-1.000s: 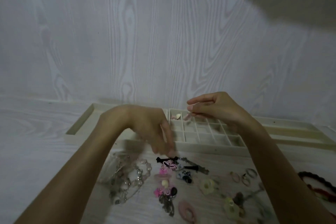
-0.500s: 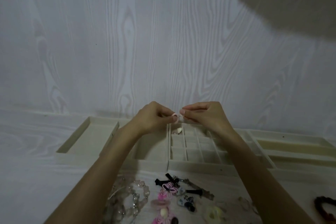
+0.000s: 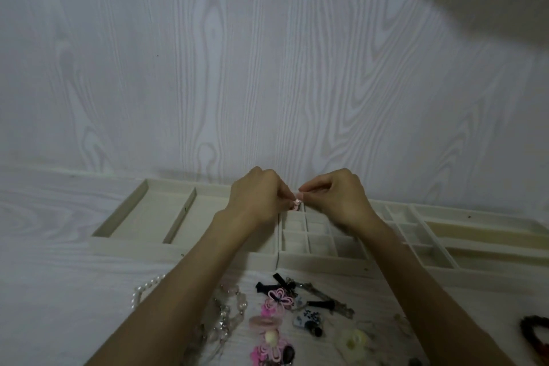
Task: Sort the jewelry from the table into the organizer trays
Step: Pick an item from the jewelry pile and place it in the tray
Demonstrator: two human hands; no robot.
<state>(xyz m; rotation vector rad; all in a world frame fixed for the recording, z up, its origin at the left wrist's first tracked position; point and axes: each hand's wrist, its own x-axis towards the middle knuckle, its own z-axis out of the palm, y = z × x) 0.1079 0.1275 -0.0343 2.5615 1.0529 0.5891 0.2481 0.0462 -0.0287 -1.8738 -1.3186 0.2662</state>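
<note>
Both hands stay together, pinching a pink charm (image 3: 296,204) over the trays' (image 3: 190,246) far edge; white woodgrain table (image 3: 59,291), wall behind. Charm's axis unclear.

Left hand (image 3: 257,197) and right hand (image 3: 337,196) each pinch it.

Trays (image 3: 190,248): cream. Table (image 3: 53,291): white, wood-grain pattern. Wall (image 3: 208,68): white wood-grain. Pearls (image 3: 142,291): white. Flower clip (image 3: 279,300): pink, black centre. Bow (image 3: 267,285): black. Small piece (image 3: 296,205) pinched between fingers: pink. Band (image 3: 534,333): dark red.

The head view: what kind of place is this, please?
Probably a home table set up for sorting accessories, against a white wood-grain wall. Cream organizer trays sit on it, with loose jewelry in front of them, and both hands pinch a small pink piece.
</note>
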